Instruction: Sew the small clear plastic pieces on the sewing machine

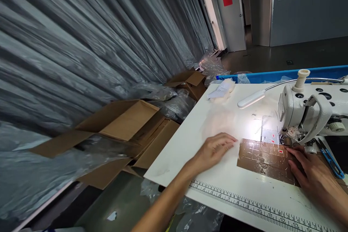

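My left hand (214, 149) is over the white sewing table, just left of a brown cardboard piece covered in clear tape (261, 157). Its fingers are bent and the thumb and fingertips come close together; whatever they may hold is too small to make out. My right hand (310, 168) lies on the right part of the cardboard, fingers apart, index fingertip beside the presser foot (286, 140) of the white sewing machine (295, 107). A clear plate with small red marks (269, 136) shows behind the cardboard. Blue-handled thread snips (330, 159) lie right of my right hand.
A flexible-neck lamp (251, 99) lights the needle area. A bundle of pale fabric pieces with a label (222, 90) sits at the table's far left corner. A printed ruler (244, 203) runs along the near edge. Open cardboard boxes (130, 119) and plastic bags stand left.
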Tool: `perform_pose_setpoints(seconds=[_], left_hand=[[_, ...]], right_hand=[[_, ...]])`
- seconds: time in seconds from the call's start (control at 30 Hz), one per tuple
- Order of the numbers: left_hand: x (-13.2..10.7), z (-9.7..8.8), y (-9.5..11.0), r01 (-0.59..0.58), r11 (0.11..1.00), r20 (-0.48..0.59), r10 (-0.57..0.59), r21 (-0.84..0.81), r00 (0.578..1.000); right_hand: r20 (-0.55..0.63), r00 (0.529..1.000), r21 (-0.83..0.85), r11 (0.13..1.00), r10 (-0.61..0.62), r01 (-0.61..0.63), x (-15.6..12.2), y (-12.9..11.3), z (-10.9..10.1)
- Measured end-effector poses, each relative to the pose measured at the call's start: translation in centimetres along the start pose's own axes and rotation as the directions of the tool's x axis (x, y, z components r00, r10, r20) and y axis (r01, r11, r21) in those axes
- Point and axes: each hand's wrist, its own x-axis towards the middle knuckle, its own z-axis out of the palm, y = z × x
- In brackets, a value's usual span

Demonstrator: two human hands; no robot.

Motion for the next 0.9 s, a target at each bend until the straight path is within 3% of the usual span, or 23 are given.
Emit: perform_pose_setpoints(seconds=[0.07, 0.17, 0.23, 0.3, 0.4, 0.47, 0.57, 0.67, 0.73, 0.8, 0.9], left_hand=[[0.0, 2.6, 1.3, -0.102, 0.994, 0.166, 0.106, -0.032, 0.98], [0.1, 5.5, 2.5, -0.328, 0.944, 0.324, 0.319, -0.027, 0.891], [0.3, 6.2, 2.6, -0.448, 0.894, 0.341, 0.424, -0.008, 0.839], [0.9, 6.2, 2.2, -0.469, 0.882, 0.291, 0.438, 0.044, 0.85], [2.1, 5.5, 1.1, -0.331, 0.925, 0.16, 0.304, 0.185, 0.939], [2.9, 5.4, 0.2, -0.221, 0.944, 0.098, 0.203, 0.243, 0.974], [3.8, 5.8, -0.7, -0.151, 0.953, 0.073, 0.136, 0.262, 0.988], [4.3, 6.2, -0.8, -0.157, 0.957, 0.058, 0.147, 0.245, 0.987], [4.4, 6.2, -0.2, -0.151, 0.973, 0.039, 0.146, 0.176, 0.988], [4.2, 6.1, 1.1, -0.075, 0.997, 0.048, 0.073, 0.026, 0.996], [3.4, 5.9, 4.0, 0.201, 0.923, 0.225, -0.131, -0.329, 0.966]], right_hand=[[0.007, 1.0, 0.016, 1.0, 0.013, -0.013, 0.1, -0.1, -0.1], [0.02, 0.999, 0.056, 0.998, 0.025, -0.026, 0.3, -0.3, -0.6], [0.053, 0.998, 0.081, 0.996, 0.025, -0.03, 0.5, -0.5, -1.1], [0.094, 0.995, 0.095, 0.994, 0.038, -0.047, 0.7, -0.6, -1.5], [0.109, 0.992, 0.111, 0.991, 0.061, -0.073, 0.8, -0.9, -1.9], [0.107, 0.992, 0.128, 0.989, 0.063, -0.076, 0.9, -1.0, -1.9], [0.121, 0.991, 0.144, 0.987, 0.06, -0.077, 1.0, -1.1, -2.0], [0.148, 0.986, 0.163, 0.982, 0.073, -0.097, 1.1, -1.1, -2.2], [0.175, 0.981, 0.21, 0.97, 0.088, -0.125, 1.2, -1.3, -2.5], [0.187, 0.977, 0.302, 0.94, 0.105, -0.159, 1.3, -1.7, -2.9], [0.207, 0.972, 0.5, 0.843, 0.107, -0.199, 1.5, -2.4, -3.9]])
